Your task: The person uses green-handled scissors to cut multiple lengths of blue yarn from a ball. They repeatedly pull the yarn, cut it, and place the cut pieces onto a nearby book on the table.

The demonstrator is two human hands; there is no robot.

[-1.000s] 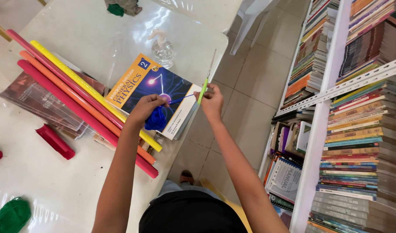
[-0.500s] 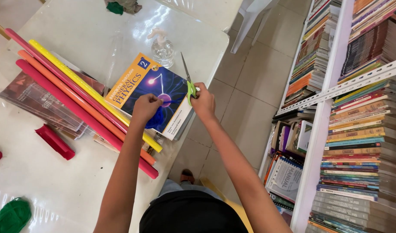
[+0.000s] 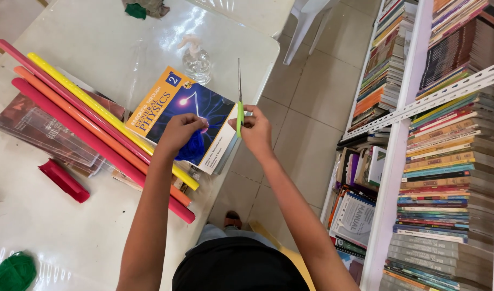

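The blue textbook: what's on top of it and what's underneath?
On the textbook rests the left hand, over something blue. Another book's edge shows beneath; the rest underneath is hidden. The right hand holds scissors.

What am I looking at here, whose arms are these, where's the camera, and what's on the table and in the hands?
The camera sits on a person's head and looks down at their own bare arms. The left hand presses on a blue and orange textbook at the white table's edge. The right hand holds green-handled scissors, blades pointing away. Beside the book lie coloured paper rolls, a clear pump bottle and green yarn. Bookshelves stand to the right.
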